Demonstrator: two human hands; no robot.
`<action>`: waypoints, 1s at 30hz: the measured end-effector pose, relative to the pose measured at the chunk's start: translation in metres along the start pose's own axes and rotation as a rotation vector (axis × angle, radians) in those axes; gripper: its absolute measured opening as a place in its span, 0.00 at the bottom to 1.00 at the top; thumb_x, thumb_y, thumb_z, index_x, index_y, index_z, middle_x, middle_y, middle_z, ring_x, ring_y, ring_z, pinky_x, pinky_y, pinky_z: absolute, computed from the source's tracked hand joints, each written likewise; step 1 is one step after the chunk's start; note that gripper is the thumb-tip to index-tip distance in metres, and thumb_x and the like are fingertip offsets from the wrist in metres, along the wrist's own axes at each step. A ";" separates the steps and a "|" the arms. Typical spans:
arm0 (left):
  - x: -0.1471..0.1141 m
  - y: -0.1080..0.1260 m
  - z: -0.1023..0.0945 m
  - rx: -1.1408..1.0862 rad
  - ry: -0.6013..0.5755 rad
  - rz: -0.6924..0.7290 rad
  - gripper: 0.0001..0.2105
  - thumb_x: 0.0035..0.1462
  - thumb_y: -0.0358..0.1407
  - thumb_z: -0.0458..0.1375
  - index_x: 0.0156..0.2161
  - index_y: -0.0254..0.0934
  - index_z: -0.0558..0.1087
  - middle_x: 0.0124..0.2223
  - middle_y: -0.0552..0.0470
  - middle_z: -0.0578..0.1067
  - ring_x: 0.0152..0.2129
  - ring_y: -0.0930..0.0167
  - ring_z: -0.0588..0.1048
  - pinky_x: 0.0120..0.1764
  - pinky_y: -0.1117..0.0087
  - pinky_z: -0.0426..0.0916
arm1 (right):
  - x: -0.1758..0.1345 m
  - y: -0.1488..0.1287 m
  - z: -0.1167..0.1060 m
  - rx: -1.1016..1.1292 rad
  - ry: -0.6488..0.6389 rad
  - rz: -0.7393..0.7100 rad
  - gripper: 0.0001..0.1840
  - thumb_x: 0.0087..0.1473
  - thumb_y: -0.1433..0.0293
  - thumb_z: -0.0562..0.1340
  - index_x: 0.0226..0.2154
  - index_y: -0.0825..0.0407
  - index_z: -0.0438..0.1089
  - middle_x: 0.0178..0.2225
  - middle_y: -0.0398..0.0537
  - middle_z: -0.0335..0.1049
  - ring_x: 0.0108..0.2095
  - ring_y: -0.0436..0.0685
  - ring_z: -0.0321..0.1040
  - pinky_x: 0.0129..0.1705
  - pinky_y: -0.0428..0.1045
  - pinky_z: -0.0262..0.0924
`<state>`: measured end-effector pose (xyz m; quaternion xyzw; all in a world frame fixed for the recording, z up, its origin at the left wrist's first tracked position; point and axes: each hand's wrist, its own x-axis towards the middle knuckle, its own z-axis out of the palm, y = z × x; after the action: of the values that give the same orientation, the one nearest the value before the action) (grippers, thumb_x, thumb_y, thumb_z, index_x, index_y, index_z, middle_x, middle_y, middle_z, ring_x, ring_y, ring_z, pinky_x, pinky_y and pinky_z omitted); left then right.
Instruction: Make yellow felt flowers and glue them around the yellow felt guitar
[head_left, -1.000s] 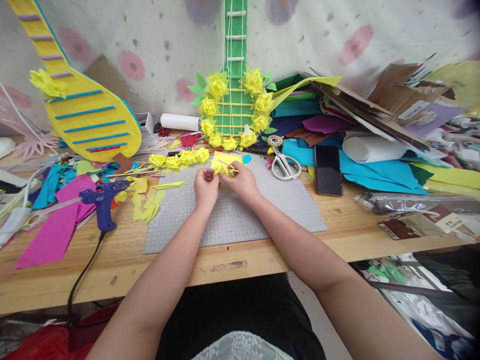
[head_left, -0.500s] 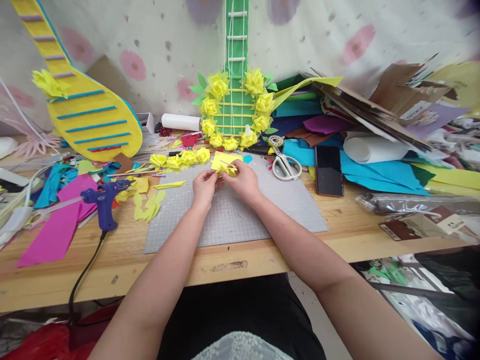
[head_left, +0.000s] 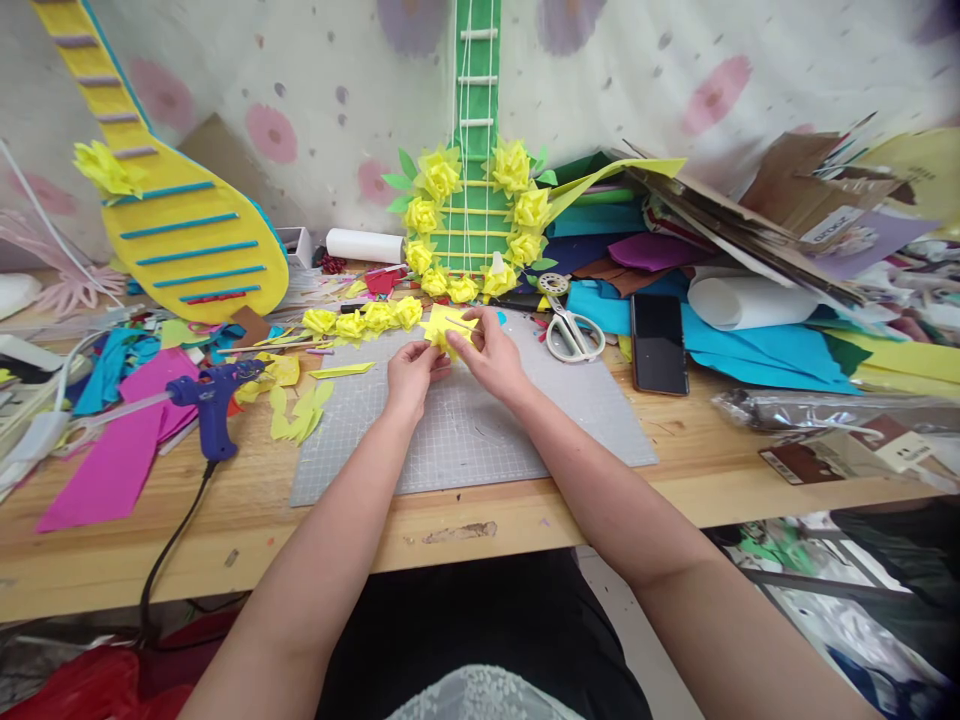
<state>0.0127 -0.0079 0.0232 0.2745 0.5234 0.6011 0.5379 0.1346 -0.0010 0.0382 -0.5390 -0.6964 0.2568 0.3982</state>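
Over the back of the grey cutting mat [head_left: 480, 440], both hands meet at a yellow paper flower piece [head_left: 448, 325] with pointed petals. My left hand [head_left: 412, 378] pinches its lower left edge. My right hand [head_left: 489, 352] is closed at its right side, with a thin stick [head_left: 459, 323] between the fingers, lying across the paper. Just left of the hands is a row of yellow paper roses [head_left: 364, 320], and a narrow folded yellow strip [head_left: 343, 371] lies on the mat. Behind stands a green paper guitar-like body [head_left: 471, 215] ringed with yellow roses.
A blue glue gun [head_left: 215, 405] stands at left among magenta paper [head_left: 112, 470] and scraps. White-handled scissors [head_left: 576, 335] and a black phone [head_left: 658, 343] lie at right. A yellow instrument cutout [head_left: 196, 240] leans at back left; sheets and cardboard [head_left: 795, 235] pile up at right.
My right fingers have shifted on the paper and the thin stick. More of the flower piece's pointed petals shows now. My left hand keeps its pinch; the view has shifted slightly.
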 end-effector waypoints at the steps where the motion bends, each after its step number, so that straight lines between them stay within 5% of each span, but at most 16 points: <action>1: 0.001 0.000 -0.001 -0.023 0.014 -0.002 0.05 0.42 0.31 0.61 0.25 0.33 0.68 0.23 0.55 0.70 0.20 0.76 0.71 0.34 0.67 0.71 | -0.001 -0.001 -0.003 0.014 0.008 0.002 0.19 0.55 0.54 0.48 0.42 0.49 0.58 0.28 0.41 0.62 0.28 0.51 0.60 0.32 0.47 0.50; 6: 0.004 0.005 -0.007 -0.184 0.053 -0.045 0.03 0.44 0.30 0.59 0.27 0.34 0.69 0.25 0.54 0.72 0.23 0.76 0.72 0.35 0.70 0.70 | -0.011 0.000 -0.008 -0.053 -0.036 -0.063 0.14 0.58 0.58 0.45 0.36 0.49 0.58 0.31 0.44 0.65 0.30 0.52 0.61 0.33 0.48 0.50; 12: 0.004 0.005 -0.010 -0.298 -0.031 -0.049 0.02 0.46 0.28 0.59 0.29 0.33 0.71 0.30 0.51 0.76 0.29 0.75 0.75 0.35 0.74 0.69 | -0.018 0.001 0.014 0.078 -0.240 -0.196 0.12 0.57 0.61 0.48 0.33 0.51 0.60 0.32 0.45 0.67 0.32 0.52 0.63 0.34 0.47 0.53; 19: -0.002 0.001 -0.006 -0.238 -0.040 -0.078 0.03 0.47 0.26 0.57 0.29 0.33 0.72 0.32 0.49 0.77 0.31 0.73 0.76 0.41 0.70 0.69 | -0.005 0.012 0.022 0.112 -0.049 0.080 0.10 0.54 0.62 0.51 0.30 0.51 0.61 0.28 0.43 0.67 0.30 0.51 0.62 0.32 0.46 0.53; 30: -0.008 0.004 -0.005 -0.205 -0.152 -0.071 0.06 0.45 0.23 0.55 0.27 0.32 0.73 0.33 0.48 0.77 0.34 0.70 0.76 0.45 0.64 0.69 | 0.002 0.021 0.015 0.176 -0.020 0.134 0.08 0.45 0.65 0.54 0.21 0.51 0.59 0.19 0.38 0.58 0.23 0.49 0.53 0.26 0.45 0.48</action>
<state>0.0090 -0.0162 0.0273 0.2443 0.4261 0.6096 0.6222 0.1331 0.0076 0.0137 -0.5448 -0.6373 0.3485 0.4191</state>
